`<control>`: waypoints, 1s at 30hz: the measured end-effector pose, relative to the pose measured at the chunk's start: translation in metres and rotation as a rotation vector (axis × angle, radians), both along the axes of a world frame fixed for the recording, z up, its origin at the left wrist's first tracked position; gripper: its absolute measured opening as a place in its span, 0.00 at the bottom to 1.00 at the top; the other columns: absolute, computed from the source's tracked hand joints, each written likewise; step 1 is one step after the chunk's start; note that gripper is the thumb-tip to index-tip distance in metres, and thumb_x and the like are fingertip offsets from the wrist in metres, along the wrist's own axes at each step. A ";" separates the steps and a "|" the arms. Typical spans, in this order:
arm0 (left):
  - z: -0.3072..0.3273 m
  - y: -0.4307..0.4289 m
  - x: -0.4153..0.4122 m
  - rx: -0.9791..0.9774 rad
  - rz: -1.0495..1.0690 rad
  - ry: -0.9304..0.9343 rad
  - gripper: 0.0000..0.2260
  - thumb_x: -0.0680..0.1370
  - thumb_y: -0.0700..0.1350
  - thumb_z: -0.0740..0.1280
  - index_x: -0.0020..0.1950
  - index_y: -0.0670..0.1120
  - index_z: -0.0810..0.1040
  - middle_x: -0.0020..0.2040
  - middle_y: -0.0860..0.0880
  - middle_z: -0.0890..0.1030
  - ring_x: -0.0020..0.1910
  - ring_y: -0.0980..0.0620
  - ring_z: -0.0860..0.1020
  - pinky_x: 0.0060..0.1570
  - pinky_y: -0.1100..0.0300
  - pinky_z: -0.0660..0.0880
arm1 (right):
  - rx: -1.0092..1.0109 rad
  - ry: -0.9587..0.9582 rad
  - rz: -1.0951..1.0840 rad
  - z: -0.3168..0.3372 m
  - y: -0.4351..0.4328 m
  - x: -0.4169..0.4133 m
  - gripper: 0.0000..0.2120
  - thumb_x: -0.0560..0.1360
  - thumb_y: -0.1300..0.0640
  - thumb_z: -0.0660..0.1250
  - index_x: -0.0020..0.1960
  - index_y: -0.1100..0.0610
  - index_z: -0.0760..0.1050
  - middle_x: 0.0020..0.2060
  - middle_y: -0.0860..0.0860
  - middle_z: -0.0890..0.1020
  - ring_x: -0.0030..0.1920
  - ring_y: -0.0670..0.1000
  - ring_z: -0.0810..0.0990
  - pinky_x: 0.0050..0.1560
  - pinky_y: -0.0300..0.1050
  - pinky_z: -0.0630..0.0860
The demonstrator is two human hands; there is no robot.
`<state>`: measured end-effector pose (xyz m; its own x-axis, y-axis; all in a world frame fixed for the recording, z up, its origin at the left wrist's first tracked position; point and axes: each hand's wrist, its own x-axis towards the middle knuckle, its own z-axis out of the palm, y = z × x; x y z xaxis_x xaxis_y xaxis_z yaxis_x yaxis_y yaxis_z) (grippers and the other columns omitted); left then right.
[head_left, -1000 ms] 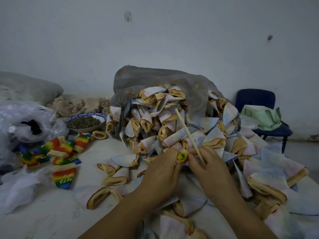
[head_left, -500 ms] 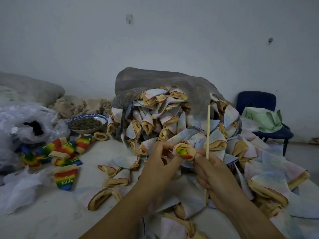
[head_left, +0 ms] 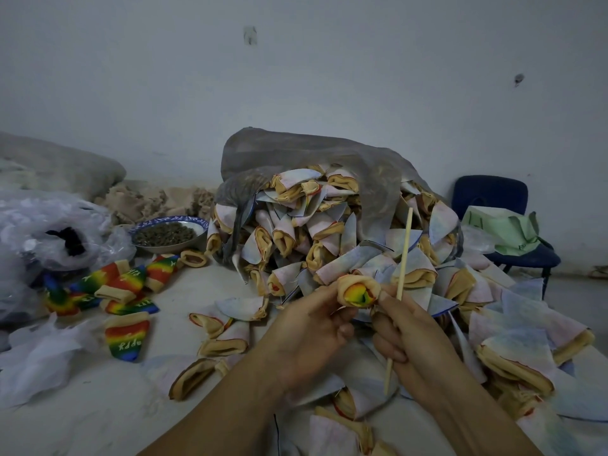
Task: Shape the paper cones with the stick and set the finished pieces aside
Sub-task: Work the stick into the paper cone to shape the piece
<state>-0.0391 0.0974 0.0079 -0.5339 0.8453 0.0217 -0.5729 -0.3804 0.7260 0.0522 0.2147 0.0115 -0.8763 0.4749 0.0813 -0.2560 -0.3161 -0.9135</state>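
Paper cone [head_left: 357,292], rainbow inside showing, is held above the counter [head_left: 82,422], in front of the heap of unshaped cones [head_left: 296,235]. The left hand [head_left: 306,327] has its grip pinched on the cone's left side. The right hand [head_left: 411,337] grips the stick [head_left: 403,278] nearly upright, fingertips touching the cone. Rainbow pieces [head_left: 125,334] lie well to the left.

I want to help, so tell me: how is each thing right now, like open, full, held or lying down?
cone: held up, rainbow inside showing.
stick: upright, outside the cone.
left hand: grips the cone.
right hand: holds the stick.
grey bag: open, cones spilling out.
bowl: holds dark bits.
rainbow pieces: lying flat at the left.
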 end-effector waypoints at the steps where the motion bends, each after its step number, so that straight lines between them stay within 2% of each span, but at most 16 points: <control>1: 0.002 0.000 0.001 -0.040 0.073 0.083 0.12 0.78 0.47 0.65 0.55 0.44 0.84 0.44 0.48 0.80 0.37 0.56 0.75 0.34 0.63 0.69 | 0.032 -0.013 -0.011 0.000 0.000 0.000 0.11 0.80 0.59 0.57 0.43 0.56 0.75 0.23 0.49 0.61 0.19 0.42 0.56 0.17 0.34 0.57; 4: 0.007 -0.005 0.003 -0.250 0.354 0.468 0.18 0.71 0.62 0.66 0.52 0.51 0.82 0.38 0.57 0.81 0.32 0.61 0.77 0.28 0.69 0.70 | 0.255 -0.102 -0.101 -0.002 0.002 0.001 0.10 0.81 0.57 0.57 0.47 0.53 0.76 0.22 0.46 0.70 0.19 0.41 0.65 0.19 0.32 0.61; 5: 0.006 -0.007 0.002 -0.327 0.427 0.613 0.20 0.68 0.65 0.66 0.52 0.53 0.79 0.41 0.57 0.81 0.34 0.61 0.77 0.28 0.70 0.70 | 0.355 -0.135 -0.136 -0.004 0.003 0.001 0.09 0.80 0.55 0.58 0.48 0.52 0.77 0.23 0.44 0.73 0.20 0.40 0.68 0.21 0.32 0.63; 6: 0.004 -0.008 0.000 -0.394 0.485 0.747 0.19 0.68 0.65 0.66 0.51 0.56 0.77 0.45 0.56 0.79 0.38 0.60 0.77 0.30 0.69 0.70 | 0.439 -0.154 -0.164 -0.006 0.003 0.000 0.08 0.80 0.53 0.59 0.49 0.50 0.77 0.24 0.42 0.75 0.23 0.39 0.71 0.24 0.31 0.65; 8: 0.001 -0.009 -0.005 -0.465 0.534 0.915 0.10 0.72 0.60 0.69 0.49 0.58 0.77 0.50 0.58 0.75 0.43 0.61 0.76 0.35 0.66 0.71 | 0.523 -0.154 -0.205 -0.009 0.005 0.000 0.08 0.79 0.50 0.59 0.50 0.49 0.77 0.27 0.38 0.77 0.26 0.36 0.73 0.26 0.32 0.67; 10: 0.000 -0.009 -0.008 -0.475 0.495 0.905 0.02 0.76 0.55 0.70 0.47 0.59 0.79 0.49 0.60 0.76 0.42 0.62 0.76 0.37 0.66 0.71 | 0.544 -0.136 -0.217 -0.010 0.005 0.000 0.08 0.79 0.51 0.60 0.50 0.49 0.77 0.28 0.37 0.77 0.27 0.34 0.74 0.26 0.30 0.69; 11: 0.000 -0.009 -0.009 -0.464 0.449 0.861 0.01 0.76 0.53 0.69 0.47 0.60 0.80 0.48 0.60 0.78 0.42 0.63 0.77 0.35 0.69 0.71 | 0.549 -0.130 -0.217 -0.010 0.005 0.000 0.08 0.79 0.51 0.60 0.49 0.49 0.77 0.28 0.37 0.78 0.27 0.34 0.74 0.26 0.29 0.69; 13: -0.002 -0.009 -0.009 -0.440 0.374 0.794 0.04 0.77 0.52 0.69 0.50 0.60 0.81 0.45 0.61 0.82 0.38 0.67 0.78 0.30 0.73 0.70 | 0.553 -0.112 -0.215 -0.011 0.004 -0.001 0.08 0.79 0.51 0.60 0.47 0.48 0.78 0.29 0.39 0.78 0.28 0.34 0.74 0.26 0.28 0.69; 16: -0.002 -0.009 -0.008 -0.449 0.359 0.836 0.05 0.79 0.47 0.68 0.48 0.57 0.82 0.37 0.61 0.82 0.32 0.69 0.77 0.30 0.75 0.69 | 0.581 -0.073 -0.209 -0.010 0.003 -0.001 0.08 0.79 0.54 0.59 0.47 0.49 0.77 0.30 0.41 0.80 0.29 0.35 0.75 0.28 0.28 0.70; 18: -0.003 -0.007 -0.008 -0.489 0.396 0.961 0.08 0.80 0.45 0.67 0.46 0.58 0.82 0.41 0.59 0.82 0.36 0.68 0.78 0.35 0.74 0.71 | 0.647 -0.058 -0.221 -0.010 0.002 -0.001 0.08 0.79 0.55 0.59 0.47 0.49 0.77 0.34 0.43 0.81 0.32 0.37 0.77 0.32 0.28 0.72; 21: -0.004 -0.006 -0.009 -0.503 0.387 1.089 0.07 0.80 0.44 0.67 0.49 0.56 0.82 0.48 0.54 0.82 0.41 0.60 0.80 0.43 0.66 0.78 | 0.745 -0.059 -0.262 -0.011 0.004 -0.002 0.07 0.79 0.55 0.59 0.46 0.48 0.76 0.38 0.46 0.80 0.39 0.43 0.78 0.39 0.32 0.75; 22: -0.005 -0.006 -0.009 -0.502 0.384 1.063 0.07 0.80 0.43 0.67 0.49 0.55 0.82 0.48 0.54 0.83 0.42 0.58 0.81 0.44 0.65 0.79 | 0.770 -0.064 -0.267 -0.011 0.005 -0.002 0.07 0.79 0.54 0.59 0.46 0.47 0.75 0.38 0.47 0.80 0.40 0.45 0.78 0.41 0.36 0.77; 24: -0.006 -0.007 -0.009 -0.493 0.401 0.948 0.08 0.80 0.43 0.67 0.46 0.55 0.82 0.44 0.53 0.84 0.39 0.57 0.83 0.35 0.67 0.78 | 0.837 -0.070 -0.269 -0.012 0.003 -0.002 0.06 0.79 0.54 0.59 0.46 0.48 0.75 0.39 0.49 0.79 0.41 0.47 0.78 0.44 0.43 0.78; 27: -0.004 -0.008 -0.009 -0.462 0.425 0.661 0.08 0.81 0.44 0.66 0.46 0.52 0.83 0.42 0.50 0.85 0.35 0.55 0.84 0.24 0.70 0.70 | 1.014 -0.081 -0.315 -0.013 0.001 -0.003 0.06 0.79 0.53 0.59 0.48 0.52 0.74 0.39 0.49 0.77 0.40 0.48 0.76 0.42 0.49 0.76; 30: -0.003 -0.009 -0.012 -0.434 0.401 0.505 0.09 0.81 0.47 0.65 0.46 0.54 0.84 0.43 0.49 0.85 0.37 0.56 0.81 0.28 0.64 0.69 | 1.121 -0.097 -0.395 -0.015 0.002 -0.005 0.08 0.79 0.54 0.58 0.48 0.56 0.74 0.40 0.50 0.75 0.40 0.46 0.74 0.41 0.47 0.73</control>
<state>-0.0514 0.0889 0.0045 -0.8140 0.5782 0.0551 -0.0117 -0.1111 0.9937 0.0475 0.2166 -0.0031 -0.7108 0.4200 0.5643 -0.0710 0.7553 -0.6515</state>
